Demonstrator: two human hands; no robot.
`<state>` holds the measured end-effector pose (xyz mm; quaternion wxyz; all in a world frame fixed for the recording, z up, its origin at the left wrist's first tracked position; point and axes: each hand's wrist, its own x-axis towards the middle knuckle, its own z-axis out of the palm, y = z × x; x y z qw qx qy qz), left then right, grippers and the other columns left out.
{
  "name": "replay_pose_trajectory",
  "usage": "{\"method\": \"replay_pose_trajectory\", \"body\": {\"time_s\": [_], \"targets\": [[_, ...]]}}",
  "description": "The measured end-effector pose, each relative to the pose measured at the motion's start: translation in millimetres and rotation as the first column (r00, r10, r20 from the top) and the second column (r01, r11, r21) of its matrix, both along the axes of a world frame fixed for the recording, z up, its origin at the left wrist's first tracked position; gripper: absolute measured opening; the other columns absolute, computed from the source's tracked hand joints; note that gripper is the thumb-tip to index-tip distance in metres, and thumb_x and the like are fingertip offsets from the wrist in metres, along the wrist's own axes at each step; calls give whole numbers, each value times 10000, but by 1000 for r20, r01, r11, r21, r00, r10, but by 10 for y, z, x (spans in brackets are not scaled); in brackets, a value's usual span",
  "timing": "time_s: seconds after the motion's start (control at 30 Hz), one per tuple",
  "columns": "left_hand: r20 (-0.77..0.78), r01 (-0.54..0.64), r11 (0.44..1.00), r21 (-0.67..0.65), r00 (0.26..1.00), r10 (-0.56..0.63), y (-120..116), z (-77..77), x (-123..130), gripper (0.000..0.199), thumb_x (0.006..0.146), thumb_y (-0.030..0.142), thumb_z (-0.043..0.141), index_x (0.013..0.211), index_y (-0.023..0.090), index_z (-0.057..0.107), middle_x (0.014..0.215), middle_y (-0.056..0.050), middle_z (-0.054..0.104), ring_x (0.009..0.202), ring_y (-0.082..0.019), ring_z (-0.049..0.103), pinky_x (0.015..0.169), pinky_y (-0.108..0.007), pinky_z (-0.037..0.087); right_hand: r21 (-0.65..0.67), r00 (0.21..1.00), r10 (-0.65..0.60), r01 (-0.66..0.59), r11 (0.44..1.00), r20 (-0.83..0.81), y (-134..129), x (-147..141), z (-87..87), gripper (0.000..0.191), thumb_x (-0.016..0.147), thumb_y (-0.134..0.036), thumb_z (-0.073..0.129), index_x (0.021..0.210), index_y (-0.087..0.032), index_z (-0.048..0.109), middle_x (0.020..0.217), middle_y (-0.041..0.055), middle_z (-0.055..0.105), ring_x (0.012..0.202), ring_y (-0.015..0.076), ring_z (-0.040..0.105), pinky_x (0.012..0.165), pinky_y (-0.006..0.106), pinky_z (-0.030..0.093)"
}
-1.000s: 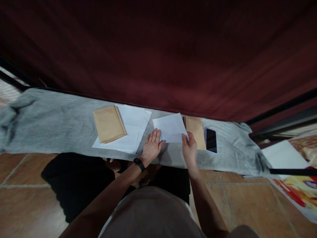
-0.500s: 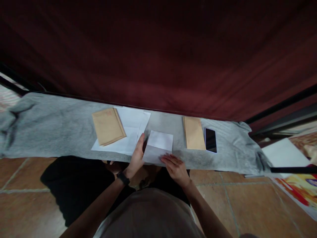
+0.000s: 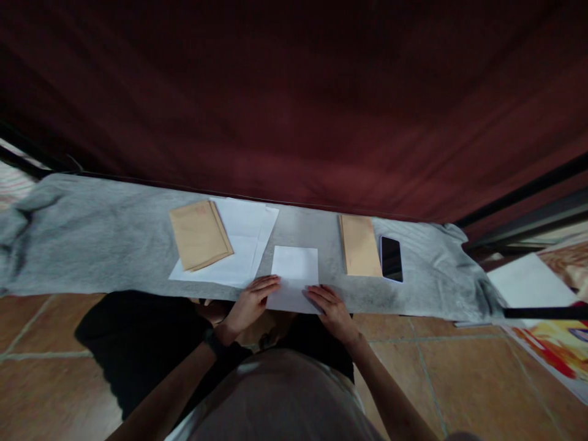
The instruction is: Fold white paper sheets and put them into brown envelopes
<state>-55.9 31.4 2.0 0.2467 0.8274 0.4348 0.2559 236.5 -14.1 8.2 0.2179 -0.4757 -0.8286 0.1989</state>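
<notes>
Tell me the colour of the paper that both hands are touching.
The paper is white; the head view shows it best.

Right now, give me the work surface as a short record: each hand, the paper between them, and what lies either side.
left hand: fingers on the small white sheet, left edge
right hand: fingers on its right edge
paper: on gray cloth
left side: kraft envelopes on larger white sheets
right side: kraft envelope stack, smartphone beside it
</notes>
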Motion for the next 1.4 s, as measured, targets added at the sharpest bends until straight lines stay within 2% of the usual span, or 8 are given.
{"method": "replay_pose_trajectory", "body": {"time_s": [0.13,0.3,0.37,0.5,0.77,1.0,1.2,1.4], "targets": [[27,-64,998,-18,998,65,59,46,14,473,822,27,470,1146,249,733,1264,-27,719,1226,-186,639,1096,-404,518,-40,997,-49,47,998,-63,126,41,-9,581,823,-7,492,1334,-244,636,1364,49,669,1277,189,601,1154,439,434],[96,-195,976,-96,974,204,142,41,80,262,933,248,524,1081,243,739,1095,-33,775,1025,-201,721,959,-356,573,-57,977,-176,171,984,-118,322,52,-47,306,939,-125,518,1149,-242,706,1225,45,740,1160,205,668,1119,454,438],[105,-248,957,-150,959,265,172,49,116,250,947,344,534,996,229,750,980,-35,788,892,-202,735,848,-322,589,-51,961,-246,242,969,-125,385,42,-72,212,968,-186,526,1021,-227,727,1102,58,770,1072,216,692,1042,423,486],[110,-333,906,-263,922,371,226,91,179,338,942,441,537,794,201,722,731,-13,739,668,-173,676,657,-263,536,-35,933,-344,342,939,-104,470,-9,-110,227,993,-268,532,860,-217,708,912,56,764,929,219,703,906,371,513],[104,-443,846,-296,866,489,351,65,285,206,905,331,567,913,188,716,816,-26,738,728,-175,666,693,-263,498,-29,893,-446,445,895,-51,569,-127,-144,236,1021,-289,475,942,-210,682,890,48,763,870,205,709,855,330,472],[-12,-490,833,-258,863,504,391,61,330,208,925,310,555,964,178,710,834,-44,737,716,-175,652,703,-275,474,-23,885,-464,464,886,-20,604,-153,-157,253,1027,-307,460,901,-214,659,856,49,751,819,198,692,819,314,464],[138,-422,849,-318,865,482,395,31,286,207,889,336,584,808,185,702,753,-13,717,691,-163,642,680,-263,496,-61,890,-441,437,897,-112,601,-87,-195,236,988,-311,511,856,-223,687,828,42,750,804,203,694,805,328,493],[273,-273,902,-334,888,370,389,43,260,209,852,248,573,979,211,735,1020,-43,774,964,-205,711,896,-324,550,-28,900,-345,350,936,-268,506,4,-236,227,970,-272,507,1007,-231,727,1079,67,766,1045,224,687,952,389,495]]}}
